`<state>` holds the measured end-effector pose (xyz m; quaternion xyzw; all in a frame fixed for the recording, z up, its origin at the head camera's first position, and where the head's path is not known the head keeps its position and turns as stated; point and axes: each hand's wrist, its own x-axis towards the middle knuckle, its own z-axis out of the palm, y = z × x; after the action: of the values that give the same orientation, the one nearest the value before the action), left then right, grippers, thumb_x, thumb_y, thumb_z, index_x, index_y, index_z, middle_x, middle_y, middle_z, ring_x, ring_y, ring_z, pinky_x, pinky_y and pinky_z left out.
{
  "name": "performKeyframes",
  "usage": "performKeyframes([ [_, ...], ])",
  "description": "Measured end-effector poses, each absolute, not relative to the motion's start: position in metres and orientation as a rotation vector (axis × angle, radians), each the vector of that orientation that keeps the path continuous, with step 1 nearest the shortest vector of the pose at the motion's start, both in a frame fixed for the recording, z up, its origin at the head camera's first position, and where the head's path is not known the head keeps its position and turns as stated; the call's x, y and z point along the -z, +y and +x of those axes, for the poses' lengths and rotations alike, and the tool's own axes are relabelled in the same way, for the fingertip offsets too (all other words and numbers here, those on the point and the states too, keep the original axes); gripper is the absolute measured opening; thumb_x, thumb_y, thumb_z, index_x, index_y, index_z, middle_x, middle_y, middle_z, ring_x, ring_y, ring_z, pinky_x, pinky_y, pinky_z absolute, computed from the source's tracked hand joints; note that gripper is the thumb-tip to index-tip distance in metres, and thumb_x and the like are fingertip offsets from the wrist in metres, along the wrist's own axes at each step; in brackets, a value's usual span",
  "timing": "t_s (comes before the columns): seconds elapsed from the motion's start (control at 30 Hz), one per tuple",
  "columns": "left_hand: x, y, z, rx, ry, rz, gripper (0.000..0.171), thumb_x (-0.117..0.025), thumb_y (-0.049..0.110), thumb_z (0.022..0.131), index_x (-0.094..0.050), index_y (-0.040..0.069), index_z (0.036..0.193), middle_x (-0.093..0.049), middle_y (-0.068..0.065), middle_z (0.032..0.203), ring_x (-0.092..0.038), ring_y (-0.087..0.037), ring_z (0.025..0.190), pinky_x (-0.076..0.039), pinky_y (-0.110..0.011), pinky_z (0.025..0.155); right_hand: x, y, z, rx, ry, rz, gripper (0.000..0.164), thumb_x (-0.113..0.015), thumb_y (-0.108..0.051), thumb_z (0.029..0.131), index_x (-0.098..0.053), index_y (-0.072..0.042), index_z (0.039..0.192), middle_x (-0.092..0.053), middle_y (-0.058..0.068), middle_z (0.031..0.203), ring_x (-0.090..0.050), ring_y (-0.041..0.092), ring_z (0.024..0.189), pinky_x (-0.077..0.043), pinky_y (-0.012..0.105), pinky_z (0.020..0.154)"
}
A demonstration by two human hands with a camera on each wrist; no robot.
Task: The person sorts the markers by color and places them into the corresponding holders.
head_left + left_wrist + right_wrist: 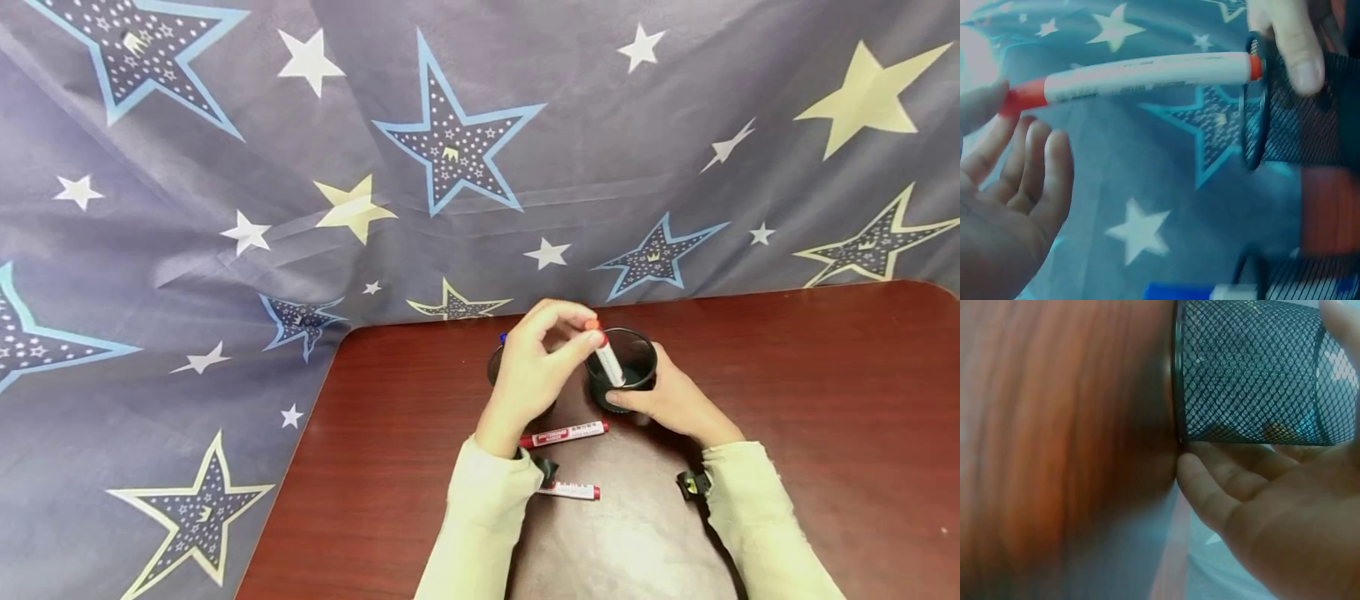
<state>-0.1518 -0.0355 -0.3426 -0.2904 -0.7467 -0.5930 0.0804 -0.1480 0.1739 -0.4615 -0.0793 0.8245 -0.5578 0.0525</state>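
Observation:
My left hand [536, 358] pinches a white whiteboard marker [611, 364] by its red cap end, between thumb and fingers. The marker slants downward, its lower end at the mouth of a black mesh pen cup [600, 395]. In the left wrist view the red lower tip of the marker [1147, 75] meets the cup's rim. Around the cup's right side, my right hand [678, 396] holds it upright on the table; the right wrist view shows fingers along the mesh wall [1247, 375].
A second mesh cup [494, 364], partly hidden behind the left hand, holds a blue-ended marker [1179, 292]. Two red-and-white markers, one nearer the cups [567, 434] and one partly under the left wrist [576, 491], lie on the brown table [375, 467]. A star-patterned cloth [600, 167] hangs behind.

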Motion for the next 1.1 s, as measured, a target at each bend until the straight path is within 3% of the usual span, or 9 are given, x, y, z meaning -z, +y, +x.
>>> performKeyframes([
  [0.2,0.358,-0.011,-0.173,1.669,-2.326,-0.751,0.013,-0.077,0.013,0.091,-0.072,0.009,0.102,-0.063,0.001,0.096,-0.062,-0.008,0.083,-0.053,-0.025,0.073,0.467,0.173,-0.155,1.679,2.498,-0.253,0.095,-0.085,-0.031,0.084,-0.025,0.003,0.149,-0.057,0.028,0.119,-0.063,0.025,0.058,-0.054,0.038,0.065],
  [0.63,0.393,0.007,-0.188,1.437,-2.567,-0.601,0.01,-0.076,0.012,0.091,-0.072,0.012,0.101,-0.063,0.004,0.095,-0.062,-0.004,0.084,-0.05,-0.02,0.079,0.469,0.179,-0.15,1.74,2.432,-0.236,0.091,-0.085,-0.027,0.083,-0.026,0.002,0.147,-0.061,0.02,0.095,-0.06,0.029,0.052,-0.054,0.042,0.055],
  [1.1,0.387,0.007,-0.193,1.484,-2.595,-0.517,0.016,-0.076,0.014,0.091,-0.073,0.009,0.105,-0.064,0.001,0.098,-0.062,-0.007,0.087,-0.051,-0.022,0.08,0.465,0.177,-0.15,1.725,2.44,-0.206,0.095,-0.084,-0.027,0.084,-0.024,0.002,0.15,-0.062,0.021,0.1,-0.061,0.028,0.052,-0.055,0.041,0.056],
])
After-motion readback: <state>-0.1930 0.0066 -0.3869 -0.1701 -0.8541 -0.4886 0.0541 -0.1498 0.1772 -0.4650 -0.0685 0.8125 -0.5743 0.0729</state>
